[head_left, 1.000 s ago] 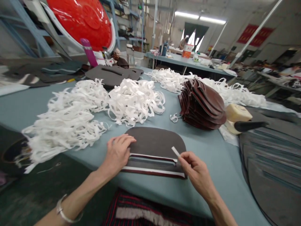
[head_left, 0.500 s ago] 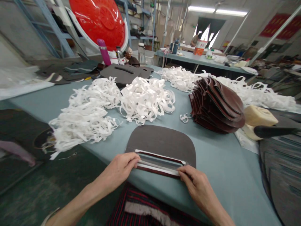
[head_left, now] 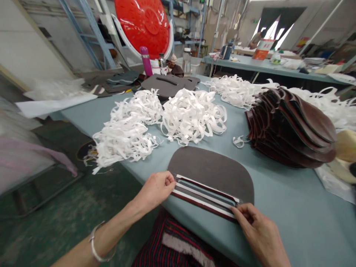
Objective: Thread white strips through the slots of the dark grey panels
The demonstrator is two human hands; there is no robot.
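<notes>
A dark brown leather panel (head_left: 211, 170) with a rounded far edge lies flat on the blue-grey table (head_left: 278, 207) near its front edge. Along its near straight side run folded dark red edges and white tape strips (head_left: 204, 193). My left hand (head_left: 155, 189) pinches the left end of those strips, fingers closed. My right hand (head_left: 258, 230) pinches the right end, fingers closed on the strip edge.
Heaps of loose white tape strips (head_left: 128, 129) (head_left: 191, 115) lie behind the panel. A stack of dark red leather pieces (head_left: 292, 126) stands at the right. Grey panels (head_left: 167, 83), a magenta bottle (head_left: 145, 61) and a red disc (head_left: 144, 24) are at the back. Floor lies left.
My right hand held a white strip end above the panel a second ago; now both hands pinch the panel's near edge at its two ends. The view has shifted left.
</notes>
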